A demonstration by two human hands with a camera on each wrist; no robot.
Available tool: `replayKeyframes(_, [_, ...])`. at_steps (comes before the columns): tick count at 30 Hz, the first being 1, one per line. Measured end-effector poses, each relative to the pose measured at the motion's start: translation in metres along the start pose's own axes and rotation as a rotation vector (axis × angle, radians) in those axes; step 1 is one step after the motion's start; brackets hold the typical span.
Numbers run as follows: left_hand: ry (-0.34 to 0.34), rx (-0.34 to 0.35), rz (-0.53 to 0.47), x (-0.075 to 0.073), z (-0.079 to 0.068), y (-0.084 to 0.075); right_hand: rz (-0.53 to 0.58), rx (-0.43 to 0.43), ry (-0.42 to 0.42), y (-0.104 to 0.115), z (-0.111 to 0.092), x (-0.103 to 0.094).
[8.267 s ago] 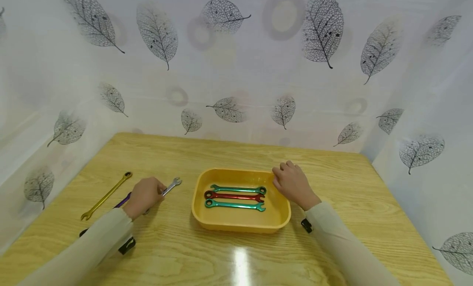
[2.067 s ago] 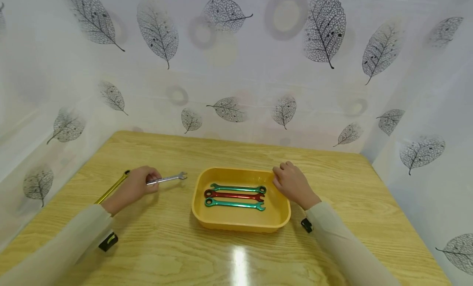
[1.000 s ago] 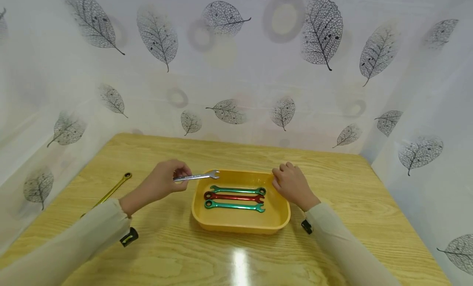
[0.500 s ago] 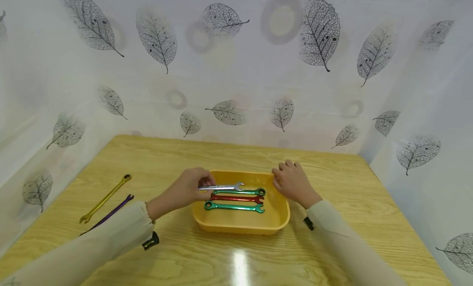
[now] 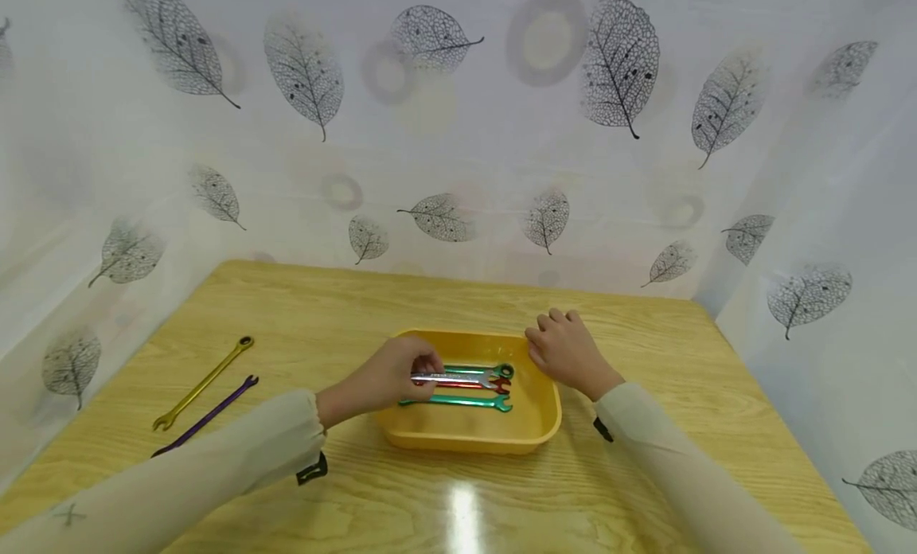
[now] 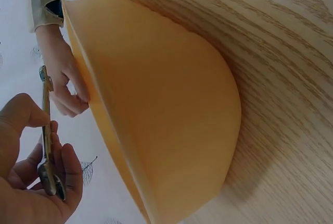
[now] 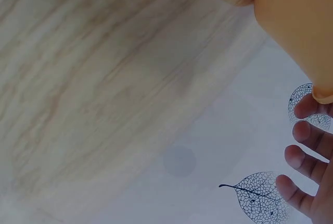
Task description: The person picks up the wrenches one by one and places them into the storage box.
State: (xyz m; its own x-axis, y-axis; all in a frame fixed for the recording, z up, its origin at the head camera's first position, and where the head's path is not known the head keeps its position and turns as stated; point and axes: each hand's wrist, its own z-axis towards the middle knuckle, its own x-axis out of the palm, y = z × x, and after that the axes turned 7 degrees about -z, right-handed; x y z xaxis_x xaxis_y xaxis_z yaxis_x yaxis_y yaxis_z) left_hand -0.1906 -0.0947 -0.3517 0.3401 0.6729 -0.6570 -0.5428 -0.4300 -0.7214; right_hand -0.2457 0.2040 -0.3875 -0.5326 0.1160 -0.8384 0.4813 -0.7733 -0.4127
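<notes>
My left hand point(image 5: 387, 376) pinches a silver combination wrench point(image 5: 462, 377) between thumb and fingers, over the yellow plastic tray point(image 5: 466, 442). Its open end points right; the left wrist view shows the same wrench point(image 6: 47, 143) above rim height. Beneath it, inside the tray, lie an upper green wrench point(image 5: 507, 371), a red wrench point(image 5: 499, 388) and a lower green wrench point(image 5: 466, 400), all partly hidden by the hand and silver wrench. My right hand point(image 5: 569, 353) grips the tray's right rim, its thumb and fingers at the edge in the left wrist view.
Left of the tray, a gold wrench point(image 5: 204, 383) and a purple wrench point(image 5: 215, 411) lie slanted on the wooden table point(image 5: 401, 506); my left sleeve point(image 5: 236, 450) passes close to the purple one. A leaf-printed curtain point(image 5: 458, 140) surrounds the table's back and sides.
My left hand picked up the silver wrench from the table at left, then carried it right and over the tray, lower now. The right hand stays on the rim.
</notes>
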Motion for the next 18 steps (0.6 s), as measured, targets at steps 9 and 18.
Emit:
replayKeyframes(9, [0.028, 0.006, 0.019, 0.012, 0.011, 0.003, 0.028, 0.033, -0.022, 0.002, -0.002, 0.004])
replayKeyframes(18, [0.064, -0.018, 0.01, 0.02, 0.02, -0.001, 0.072, 0.078, -0.082, 0.001, -0.004, 0.011])
